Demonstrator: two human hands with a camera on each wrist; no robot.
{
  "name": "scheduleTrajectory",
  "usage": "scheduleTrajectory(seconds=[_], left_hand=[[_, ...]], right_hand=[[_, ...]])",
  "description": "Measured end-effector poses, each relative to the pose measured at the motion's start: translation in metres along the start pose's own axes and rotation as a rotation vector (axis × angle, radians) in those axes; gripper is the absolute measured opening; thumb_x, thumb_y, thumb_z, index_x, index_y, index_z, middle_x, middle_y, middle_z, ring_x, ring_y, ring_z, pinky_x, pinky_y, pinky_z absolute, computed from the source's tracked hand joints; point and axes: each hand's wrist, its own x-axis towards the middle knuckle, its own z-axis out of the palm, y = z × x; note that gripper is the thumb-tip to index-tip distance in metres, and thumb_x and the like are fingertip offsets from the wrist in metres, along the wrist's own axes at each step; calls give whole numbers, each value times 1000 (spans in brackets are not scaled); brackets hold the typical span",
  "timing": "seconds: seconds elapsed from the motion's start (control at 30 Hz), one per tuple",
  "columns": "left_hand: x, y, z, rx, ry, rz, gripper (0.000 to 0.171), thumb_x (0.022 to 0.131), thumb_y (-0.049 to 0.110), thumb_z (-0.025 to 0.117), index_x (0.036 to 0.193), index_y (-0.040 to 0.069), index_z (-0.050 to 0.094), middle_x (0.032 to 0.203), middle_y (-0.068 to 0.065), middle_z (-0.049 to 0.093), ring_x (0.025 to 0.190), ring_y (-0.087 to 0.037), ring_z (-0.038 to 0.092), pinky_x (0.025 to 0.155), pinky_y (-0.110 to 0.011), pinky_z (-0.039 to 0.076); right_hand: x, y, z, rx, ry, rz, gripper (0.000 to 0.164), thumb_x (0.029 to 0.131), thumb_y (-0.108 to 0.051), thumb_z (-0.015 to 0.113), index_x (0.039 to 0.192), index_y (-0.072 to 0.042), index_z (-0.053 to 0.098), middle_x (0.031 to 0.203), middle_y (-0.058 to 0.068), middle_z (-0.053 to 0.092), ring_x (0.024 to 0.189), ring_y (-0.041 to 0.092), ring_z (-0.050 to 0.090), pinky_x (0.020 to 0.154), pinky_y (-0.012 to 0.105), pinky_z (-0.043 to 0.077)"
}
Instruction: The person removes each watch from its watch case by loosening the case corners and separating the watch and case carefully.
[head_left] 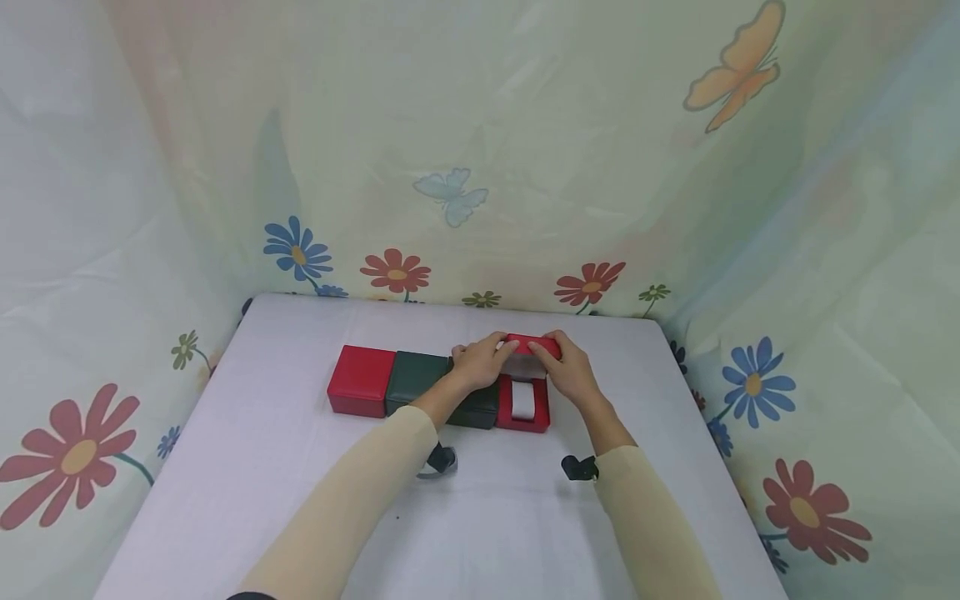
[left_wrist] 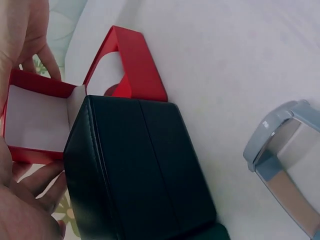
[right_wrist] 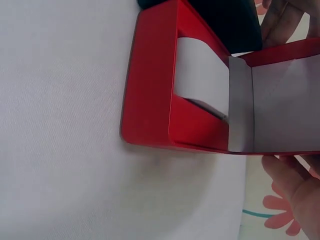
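Well out to the left of my left grip, a red box is sitting on the desk, a green box touching it. A looped watch is lying nearer me than that grip — aside, probably, to spare my wrists. Just below the grip, another green box is continuing the row. Both grips are pinching the raised red lid, perhaps to steady it evenly — while between and below them the opened box is showing its white cushion. My right grip is holding the lid's right side.
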Motion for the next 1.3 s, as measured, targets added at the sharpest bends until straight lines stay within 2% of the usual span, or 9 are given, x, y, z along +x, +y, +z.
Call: scheduleTrajectory(seconds=[0.13,0.2,0.4,0.6,0.9,1.1,1.3], left_hand=[[0,0,-1,19,-4,12,58,111,54,35,154,18,49,136,-6,71,133,-29,61,118,-62,20],[-1,0,-4,23,-11,26,58,111,53,37,154,16,49,136,-7,70,133,-30,61,118,-62,21],[-5,0,-7,60,-26,67,59,110,54,37,153,15,49,138,-6,69,133,-28,61,118,-60,22],[-8,0,-8,112,-22,103,59,110,52,39,153,13,51,141,-5,68,134,-24,61,117,-59,23],[-11,-2,-8,135,-36,105,62,109,55,40,155,14,49,143,-4,67,136,-24,59,119,-58,22],[-13,-4,-9,141,-39,117,61,109,54,41,155,14,49,141,-3,68,134,-23,61,119,-57,21],[-14,-9,-7,142,-53,144,62,108,56,43,155,15,49,135,-2,72,132,-21,63,120,-57,20]], right_hand=[[0,3,-1,18,-34,17,68,100,-59,60,149,-14,49,133,19,63,111,34,63,93,49,56],[0,5,-1,28,-46,24,70,99,-60,61,151,-14,48,138,18,61,115,34,62,95,50,56],[-1,8,-1,53,-57,25,60,96,-63,64,132,-16,56,118,13,63,104,30,59,83,38,53],[-4,9,-3,71,-66,14,59,96,-61,66,131,-14,56,118,13,63,104,29,57,79,33,50],[-6,12,-2,96,-81,9,58,95,-59,68,129,-14,56,123,13,63,109,30,58,83,35,54],[-6,16,-2,109,-100,3,63,94,-60,68,136,-14,57,129,15,63,116,33,58,91,43,56],[-6,22,-1,132,-160,57,70,93,-65,67,142,-16,54,135,14,61,122,33,56,97,45,53]])
